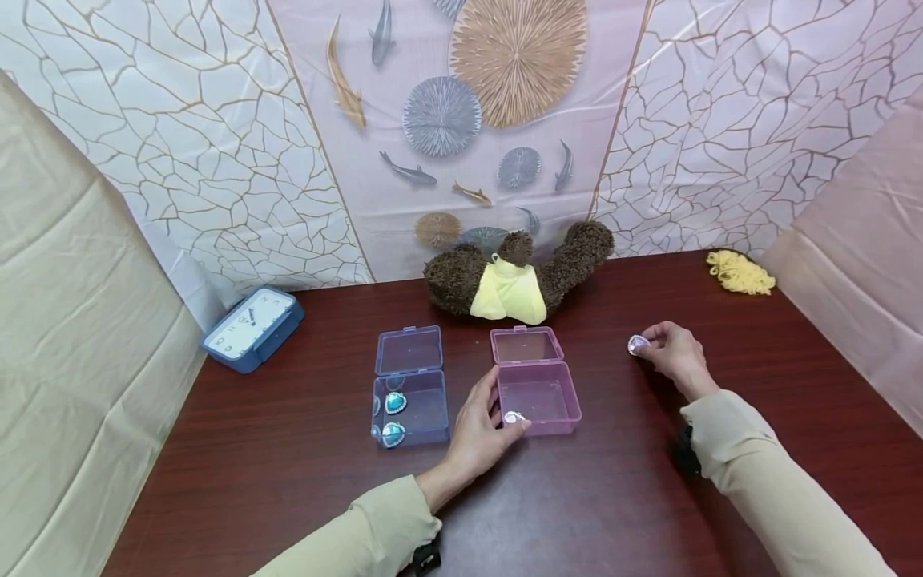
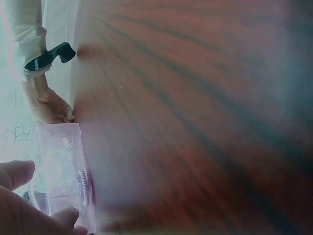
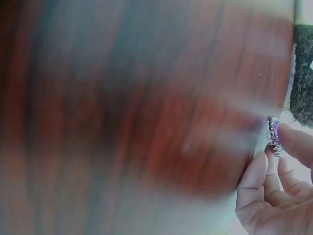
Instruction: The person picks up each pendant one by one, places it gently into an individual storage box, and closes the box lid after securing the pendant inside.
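My left hand [image 1: 479,429] holds the small pink plastic box [image 1: 574,397], its fingers at the left wall and its thumb at the front wall. The box's lid stands open at the back, and a pale gem [image 1: 513,417] lies in its front left corner. Over the table to the right, my right hand [image 1: 674,357] pinches a purple gem [image 3: 275,136] with a beaded silvery rim between thumb and fingertips. Left of the pink box, a blue plastic box [image 1: 425,405] stands with its lid open. Inside its left part are turquoise gems [image 1: 394,402] with beaded rims.
A dark brown fuzzy plush [image 1: 454,280] with a yellow cloth [image 1: 508,292] lies against the back wall. A blue clock [image 1: 252,324] sits at the back left, a bundle of yellow yarn [image 1: 740,272] at the back right. Patterned cloth [image 1: 252,160] encloses the dark red table [image 1: 288,481].
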Motion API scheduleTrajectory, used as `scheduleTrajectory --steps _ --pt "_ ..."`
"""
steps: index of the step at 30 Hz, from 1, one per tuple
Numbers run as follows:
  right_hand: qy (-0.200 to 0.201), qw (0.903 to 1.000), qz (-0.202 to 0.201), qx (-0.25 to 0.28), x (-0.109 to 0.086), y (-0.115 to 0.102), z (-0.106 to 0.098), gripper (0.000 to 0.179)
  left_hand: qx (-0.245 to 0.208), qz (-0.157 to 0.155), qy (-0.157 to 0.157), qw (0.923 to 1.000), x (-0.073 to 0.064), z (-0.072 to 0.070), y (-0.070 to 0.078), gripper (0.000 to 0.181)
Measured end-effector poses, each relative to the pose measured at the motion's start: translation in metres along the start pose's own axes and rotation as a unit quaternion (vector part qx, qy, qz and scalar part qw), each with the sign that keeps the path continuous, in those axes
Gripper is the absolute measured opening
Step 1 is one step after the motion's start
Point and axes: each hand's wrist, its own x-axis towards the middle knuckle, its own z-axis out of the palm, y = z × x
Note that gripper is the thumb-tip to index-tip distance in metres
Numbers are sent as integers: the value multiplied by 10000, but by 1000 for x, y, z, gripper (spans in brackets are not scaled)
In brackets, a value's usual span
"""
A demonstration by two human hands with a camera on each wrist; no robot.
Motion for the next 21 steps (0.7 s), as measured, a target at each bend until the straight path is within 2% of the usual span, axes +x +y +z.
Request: scheduleTrajectory --steps 5,10,15,21 --pt "-128 9984 -124 530 -3 -5 2 29 1 -58 2 10000 0 0 -1 86" --pt "-295 9901 -340 1333 -4 -9 5 29 -52 -20 1 10000 -1 0 -1 86" --pt "-700 9681 -676 2309 -4 -17 8 31 -94 -12 9 10000 -1 0 -1 86" --pt "-1341 9436 -866 2901 -12 -48 11 37 -64 -23 12 10000 -1 0 1 86"
